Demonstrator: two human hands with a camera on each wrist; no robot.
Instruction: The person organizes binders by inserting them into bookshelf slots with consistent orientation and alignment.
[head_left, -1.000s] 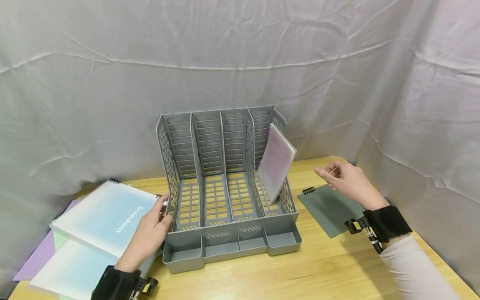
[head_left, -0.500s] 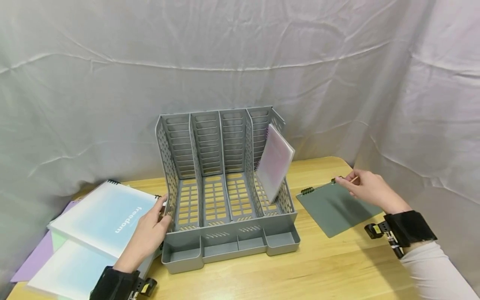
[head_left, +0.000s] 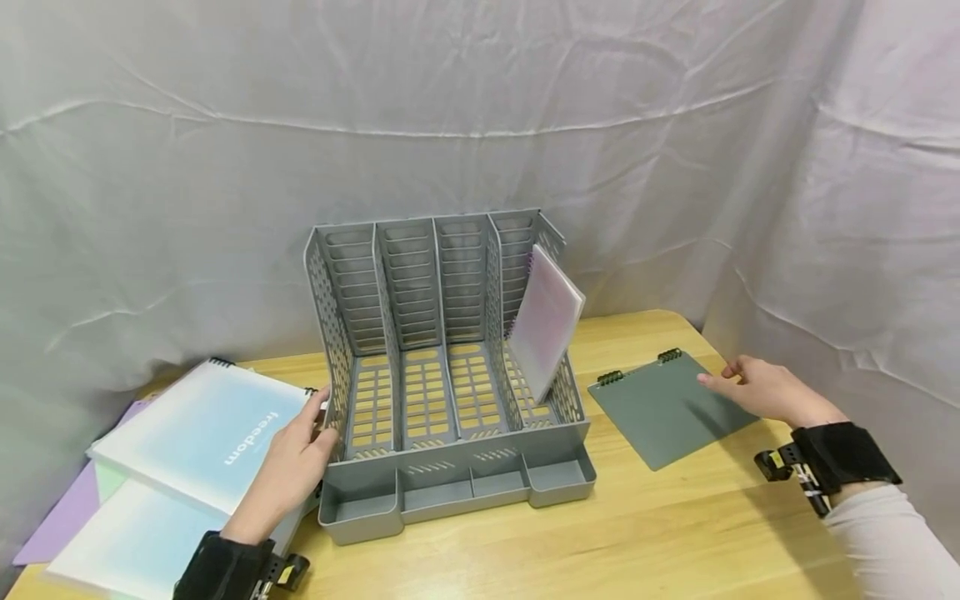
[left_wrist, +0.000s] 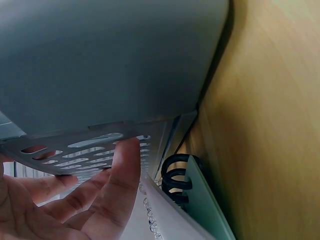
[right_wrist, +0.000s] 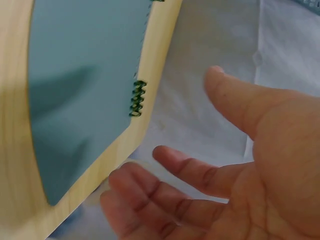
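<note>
A grey file organizer (head_left: 457,450) with upright dividers stands mid-table. My left hand (head_left: 288,467) holds its left side wall; in the left wrist view the fingers (left_wrist: 125,175) press the slotted wall from outside, with skin showing through the slots. A grey-green coil-bound notebook (head_left: 667,408) lies flat to the right, with dark green rings (right_wrist: 138,99) at two spots along its far edge. My right hand (head_left: 776,392) hovers by its right end, thumb and fingers apart around nothing. A pinkish spiral notebook (head_left: 546,325) leans in the organizer's rightmost slot.
At the left lie overlapping blue-and-white notebooks (head_left: 202,429), one lettered "freedom", over green and purple covers (head_left: 63,525). A grey cloth (head_left: 480,100) hangs behind the wooden table (head_left: 525,558). Low trays (head_left: 363,508) run along the organizer's front.
My right hand has moved right along the notebook's ringed edge, off the far rings, to its right end. The left hand stays at the organizer's wall.
</note>
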